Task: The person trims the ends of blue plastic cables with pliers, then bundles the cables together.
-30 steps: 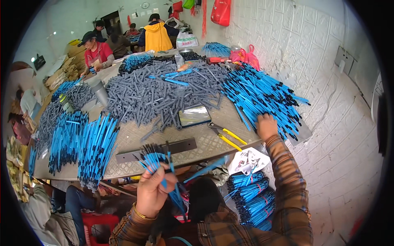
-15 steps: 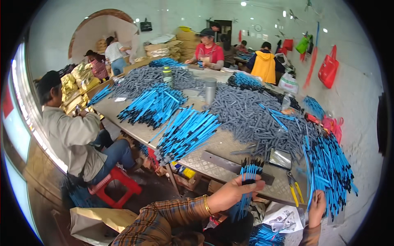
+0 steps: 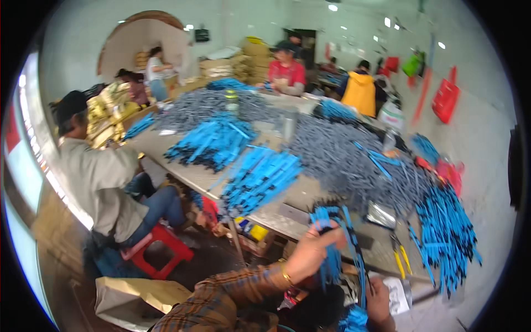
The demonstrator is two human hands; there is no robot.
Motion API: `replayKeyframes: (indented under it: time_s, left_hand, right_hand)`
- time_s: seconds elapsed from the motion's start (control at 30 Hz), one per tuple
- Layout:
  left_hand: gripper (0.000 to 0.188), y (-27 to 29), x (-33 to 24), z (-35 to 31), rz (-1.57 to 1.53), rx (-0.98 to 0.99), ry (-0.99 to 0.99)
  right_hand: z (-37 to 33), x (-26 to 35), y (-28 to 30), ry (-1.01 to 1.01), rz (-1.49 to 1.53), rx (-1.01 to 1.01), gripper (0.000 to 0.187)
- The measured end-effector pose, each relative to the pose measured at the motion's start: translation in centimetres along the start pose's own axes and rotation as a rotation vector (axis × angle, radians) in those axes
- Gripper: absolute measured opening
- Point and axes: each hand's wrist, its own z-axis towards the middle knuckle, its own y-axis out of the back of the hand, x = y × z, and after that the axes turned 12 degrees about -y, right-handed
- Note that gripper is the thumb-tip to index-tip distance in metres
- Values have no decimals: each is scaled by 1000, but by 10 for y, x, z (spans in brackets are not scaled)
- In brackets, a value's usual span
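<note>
My left hand [image 3: 311, 253] is closed around an upright bundle of slim blue sticks with black tips [image 3: 332, 263], just in front of the table's near edge. To its right, my right hand [image 3: 378, 300] pinches the lower part of one or two blue-and-black sticks [image 3: 354, 243], which stand upright close beside the bundle. Motion blur hides their exact number. Yellow-handled pliers [image 3: 400, 257] lie on the table, above my right hand. Farther right is a large pile of blue sticks [image 3: 447, 238] with black tips.
Grey pieces [image 3: 354, 160] are heaped across the metal-topped table [image 3: 296, 193]. More blue sticks [image 3: 213, 141] lie in bunches at its left. A person on a red stool [image 3: 160, 249] sits at the left; a person in red [image 3: 285, 72] is behind the table. An open paper bag [image 3: 138, 299] stands lower left.
My right hand has moved left and down from the right-hand pile, bringing blue sticks beside the bundle. My left hand has shifted slightly left, still holding the bundle. The view has swung a little.
</note>
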Motion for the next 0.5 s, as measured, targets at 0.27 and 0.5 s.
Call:
replayKeyframes:
  time_s: [0.27, 0.5]
  left_hand:
    - [14, -15, -47, -15, 109, -174, 92]
    - [16, -2, -33, -28, 15, 239, 300]
  right_hand:
    - [-18, 17, 42, 289, -106, -139, 17]
    - [-12, 0, -6, -24, 99, 79, 23]
